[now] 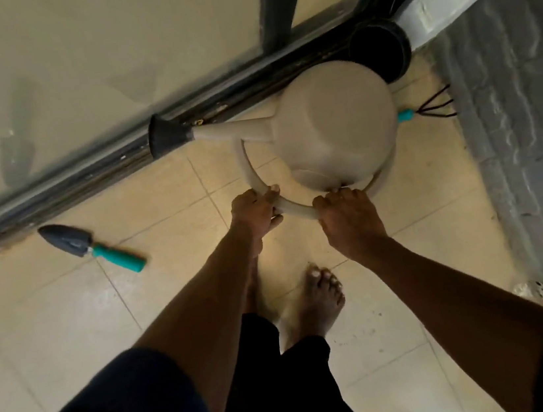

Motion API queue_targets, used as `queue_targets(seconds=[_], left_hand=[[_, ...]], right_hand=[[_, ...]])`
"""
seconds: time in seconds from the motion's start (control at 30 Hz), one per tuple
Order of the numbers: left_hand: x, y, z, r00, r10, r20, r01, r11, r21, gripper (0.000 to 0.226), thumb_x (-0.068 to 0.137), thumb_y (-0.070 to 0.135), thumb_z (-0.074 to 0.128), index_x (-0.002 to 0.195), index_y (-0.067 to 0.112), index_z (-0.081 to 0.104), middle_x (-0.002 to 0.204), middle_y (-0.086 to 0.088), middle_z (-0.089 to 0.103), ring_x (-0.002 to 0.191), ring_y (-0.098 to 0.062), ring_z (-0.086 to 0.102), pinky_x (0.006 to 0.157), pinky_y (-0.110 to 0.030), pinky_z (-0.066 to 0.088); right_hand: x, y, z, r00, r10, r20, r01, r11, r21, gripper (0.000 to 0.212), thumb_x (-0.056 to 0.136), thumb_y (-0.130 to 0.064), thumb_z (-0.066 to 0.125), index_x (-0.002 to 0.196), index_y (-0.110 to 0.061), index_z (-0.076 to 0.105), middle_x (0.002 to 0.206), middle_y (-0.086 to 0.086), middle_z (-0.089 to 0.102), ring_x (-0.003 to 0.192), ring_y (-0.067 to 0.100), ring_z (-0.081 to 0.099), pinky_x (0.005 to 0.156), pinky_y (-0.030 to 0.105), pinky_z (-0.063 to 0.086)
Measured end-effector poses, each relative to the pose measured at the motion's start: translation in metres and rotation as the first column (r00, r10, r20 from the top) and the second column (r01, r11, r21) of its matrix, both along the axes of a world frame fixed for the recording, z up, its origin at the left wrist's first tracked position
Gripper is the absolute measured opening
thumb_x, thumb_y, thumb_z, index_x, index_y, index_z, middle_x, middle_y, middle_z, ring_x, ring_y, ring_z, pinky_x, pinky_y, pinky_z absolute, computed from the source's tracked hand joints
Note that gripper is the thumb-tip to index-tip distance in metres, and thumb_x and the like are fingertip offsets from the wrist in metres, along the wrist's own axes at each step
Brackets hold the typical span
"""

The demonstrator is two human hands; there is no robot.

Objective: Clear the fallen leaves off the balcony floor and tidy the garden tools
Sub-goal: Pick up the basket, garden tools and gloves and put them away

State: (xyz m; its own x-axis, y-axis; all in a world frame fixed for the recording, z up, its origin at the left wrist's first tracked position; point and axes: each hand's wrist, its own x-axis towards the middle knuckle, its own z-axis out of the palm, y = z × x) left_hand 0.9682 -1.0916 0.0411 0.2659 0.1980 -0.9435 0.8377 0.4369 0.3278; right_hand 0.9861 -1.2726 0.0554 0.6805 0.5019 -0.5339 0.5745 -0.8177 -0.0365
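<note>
A beige watering can (pixel 332 125) with a black spout head hangs tilted over the tiled floor, spout pointing left toward the door track. My left hand (pixel 255 211) and my right hand (pixel 347 213) both grip its curved loop handle, side by side. A hand trowel (pixel 89 247) with a dark blade and teal handle lies on the tiles at the left. A hand rake (pixel 430 109) with a teal handle and black prongs lies behind the can at the right, mostly hidden by it.
A dark sliding-door track (pixel 93 170) runs diagonally across the back. A black round pot (pixel 380 49) stands in the corner behind the can. A grey brick-pattern wall (pixel 530 137) bounds the right side. My bare feet (pixel 320 299) stand on the tiles below the can.
</note>
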Motion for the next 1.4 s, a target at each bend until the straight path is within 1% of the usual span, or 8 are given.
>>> queue_targets(seconds=[0.27, 0.37, 0.53, 0.7, 0.87, 1.03, 1.2, 1.4], left_hand=[[-0.002, 0.042, 0.138, 0.993, 0.114, 0.036, -0.107, 0.982, -0.156, 0.031, 0.096, 0.024, 0.073, 0.112, -0.001, 0.066, 0.100, -0.016, 0.074, 0.090, -0.026, 0.075, 0.080, -0.039, 0.064], [-0.014, 0.074, 0.229, 0.983, 0.163, 0.086, -0.149, 0.977, -0.152, 0.026, 0.099, 0.027, 0.069, 0.106, 0.002, 0.067, 0.092, -0.013, 0.072, 0.082, -0.021, 0.072, 0.074, -0.033, 0.062], [-0.052, 0.126, 0.403, 0.949, 0.241, 0.204, -0.233, 0.970, -0.066, 0.026, 0.098, 0.029, 0.068, 0.107, 0.005, 0.068, 0.092, -0.015, 0.072, 0.074, -0.020, 0.072, 0.068, -0.031, 0.064], [-0.119, 0.148, 0.575, 0.844, 0.370, 0.389, -0.400, 0.917, -0.004, 0.027, 0.099, 0.033, 0.066, 0.112, 0.010, 0.071, 0.095, -0.010, 0.076, 0.083, -0.021, 0.076, 0.069, -0.031, 0.061], [-0.203, 0.147, 0.715, 0.671, 0.446, 0.592, -0.575, 0.817, 0.036, 0.015, 0.096, 0.026, 0.069, 0.100, 0.011, 0.069, 0.087, -0.010, 0.070, 0.083, -0.026, 0.073, 0.081, -0.040, 0.061], [-0.299, 0.162, 0.799, 0.626, 0.393, 0.674, -0.665, 0.721, 0.197, 0.018, 0.091, 0.030, 0.076, 0.089, 0.019, 0.062, 0.075, -0.004, 0.054, 0.067, -0.016, 0.062, 0.083, -0.039, 0.054], [-0.391, 0.187, 0.846, 0.488, 0.398, 0.776, -0.783, 0.592, 0.189, 0.013, 0.093, 0.017, 0.074, 0.096, 0.010, 0.064, 0.082, -0.008, 0.051, 0.059, -0.014, 0.046, 0.064, -0.030, 0.041], [-0.485, 0.212, 0.865, 0.372, 0.404, 0.836, -0.862, 0.484, 0.150, 0.020, 0.085, 0.010, 0.077, 0.068, 0.017, 0.067, 0.062, 0.002, 0.042, 0.049, -0.010, 0.035, 0.046, -0.022, 0.033]], right_hand=[[0.020, 0.020, 0.136, 1.000, -0.017, -0.016, 0.020, 0.963, 0.268, 0.025, 0.089, -0.019, 0.074, 0.112, -0.018, 0.065, 0.085, 0.004, 0.072, 0.078, 0.026, 0.070, 0.072, 0.038, 0.056], [0.026, 0.049, 0.220, 0.993, 0.030, -0.113, 0.012, 0.938, 0.348, 0.027, 0.091, -0.022, 0.071, 0.117, -0.016, 0.066, 0.089, 0.006, 0.073, 0.082, 0.029, 0.070, 0.072, 0.035, 0.052], [0.023, 0.096, 0.374, 0.951, 0.045, -0.305, 0.081, 0.917, 0.390, 0.028, 0.099, -0.049, 0.056, 0.109, -0.023, 0.058, 0.100, 0.009, 0.071, 0.093, 0.033, 0.066, 0.067, 0.030, 0.039], [-0.018, 0.135, 0.518, 0.971, 0.095, -0.221, 0.052, 0.813, 0.580, 0.047, 0.098, -0.059, 0.053, 0.130, -0.026, 0.060, 0.117, 0.014, 0.072, 0.110, 0.036, 0.065, 0.087, 0.038, 0.050], [-0.098, 0.169, 0.637, 0.963, 0.157, -0.218, 0.064, 0.655, 0.753, 0.054, 0.097, -0.058, 0.056, 0.131, -0.018, 0.064, 0.117, 0.015, 0.073, 0.110, 0.036, 0.065, 0.080, 0.036, 0.048], [-0.179, 0.212, 0.711, 0.886, 0.379, -0.267, -0.044, 0.642, 0.766, 0.062, 0.098, -0.061, 0.054, 0.148, -0.024, 0.052, 0.141, 0.012, 0.062, 0.128, 0.030, 0.057, 0.098, 0.032, 0.045], [-0.244, 0.270, 0.771, 0.750, 0.624, -0.220, -0.259, 0.582, 0.771, 0.042, 0.097, -0.062, 0.052, 0.123, -0.030, 0.058, 0.114, 0.006, 0.070, 0.104, 0.026, 0.066, 0.086, 0.039, 0.055], [-0.324, 0.327, 0.812, 0.667, 0.744, 0.042, -0.503, 0.408, 0.762, 0.045, 0.092, -0.066, 0.051, 0.110, -0.027, 0.061, 0.099, 0.004, 0.071, 0.090, 0.026, 0.066, 0.071, 0.035, 0.049]])
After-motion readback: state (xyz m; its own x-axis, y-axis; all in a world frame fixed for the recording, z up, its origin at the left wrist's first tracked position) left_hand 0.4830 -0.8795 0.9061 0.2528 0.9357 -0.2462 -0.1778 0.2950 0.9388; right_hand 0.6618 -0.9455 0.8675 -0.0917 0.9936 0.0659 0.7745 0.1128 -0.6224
